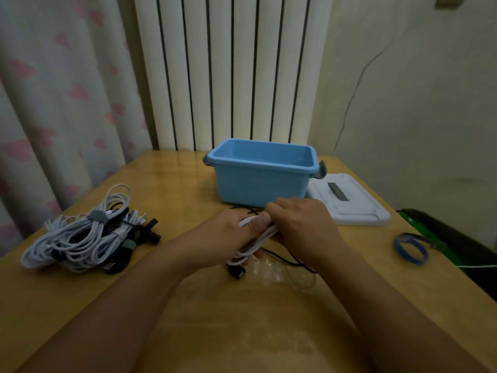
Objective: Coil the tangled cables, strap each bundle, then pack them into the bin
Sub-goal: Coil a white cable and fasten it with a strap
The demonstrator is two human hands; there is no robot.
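Note:
My left hand [228,234] grips a small coil of white cable [255,244] at the middle of the table, thumb pressed over the loops. My right hand [298,224] curls over the same coil from the right and hides its far end. A black plug [238,273] hangs below the coil, and a thin black cable [290,261] trails right from under the hands. The blue bin [258,181] stands just behind the hands and looks empty. A pile of white and black cables [83,235] lies at the left, some wrapped with grey straps.
The bin's white lid [352,208] lies flat to the right of the bin. A blue strap [411,250] sits near the table's right edge, beside a dark green-edged object [454,243]. Curtain and radiator stand behind the wooden table [215,319].

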